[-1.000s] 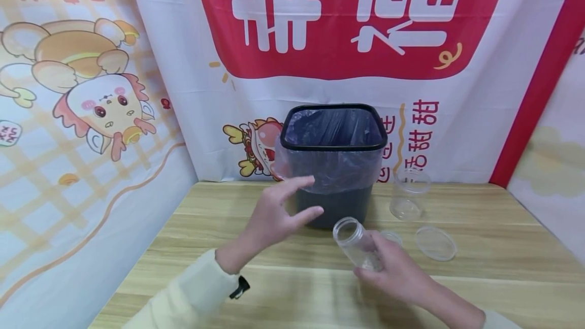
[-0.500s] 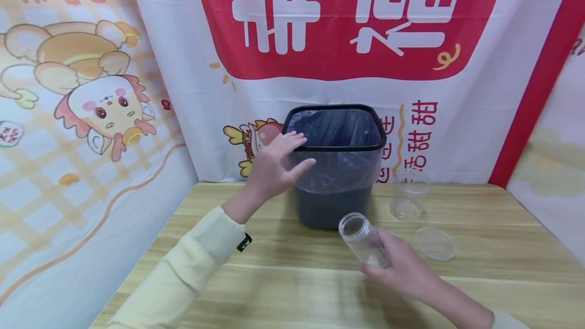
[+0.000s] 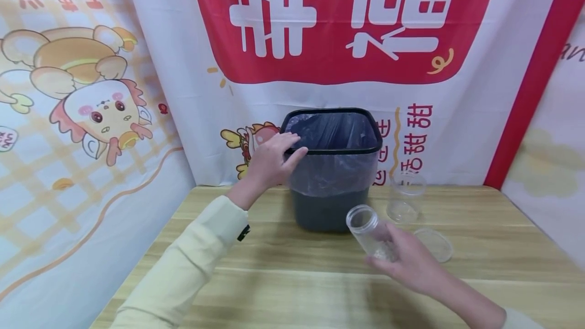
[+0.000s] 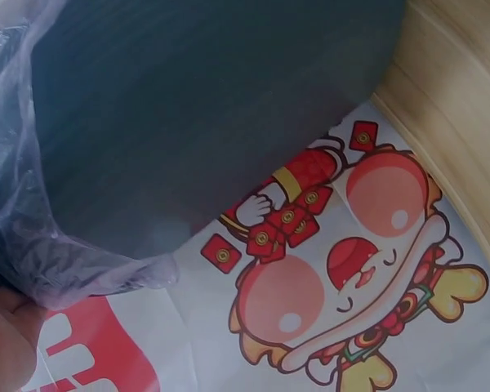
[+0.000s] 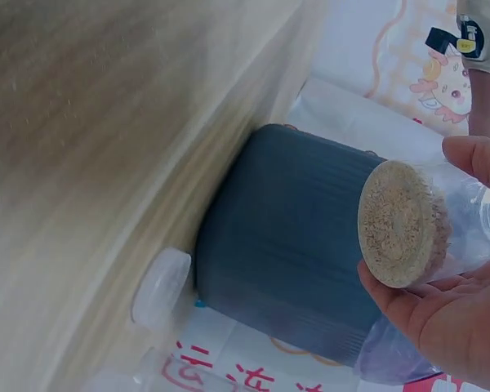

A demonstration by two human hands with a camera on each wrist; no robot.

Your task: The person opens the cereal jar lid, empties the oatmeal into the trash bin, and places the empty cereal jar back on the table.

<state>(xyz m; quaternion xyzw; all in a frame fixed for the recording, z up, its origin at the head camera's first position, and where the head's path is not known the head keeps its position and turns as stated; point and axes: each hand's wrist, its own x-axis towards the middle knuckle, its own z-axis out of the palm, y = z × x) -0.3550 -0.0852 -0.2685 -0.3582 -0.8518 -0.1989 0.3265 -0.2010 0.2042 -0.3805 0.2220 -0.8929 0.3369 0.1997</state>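
My right hand (image 3: 409,263) grips a clear plastic jar (image 3: 367,230), uncapped and tilted with its mouth toward the upper left. In the right wrist view, pale brown grainy bits (image 5: 394,222) cover the jar's bottom. A dark grey trash bin (image 3: 322,212), lined with a translucent bag (image 3: 331,174), stands upright behind the jar. At the bin's front left corner, my left hand (image 3: 268,161) lies by the black rim with fingers extended and thumb apart. The left wrist view shows only part of that hand (image 4: 6,343) beside the bag.
To the bin's right stands another clear container (image 3: 404,207) on the wooden table (image 3: 274,288). A round clear lid (image 3: 436,245) lies in front of it, partly behind my right hand. A printed cloth (image 3: 219,131) hangs close behind the bin.
My left hand has risen from in front of the bin to its left rim. The right hand has moved slightly right, still holding the jar tilted. The view has shifted a little.
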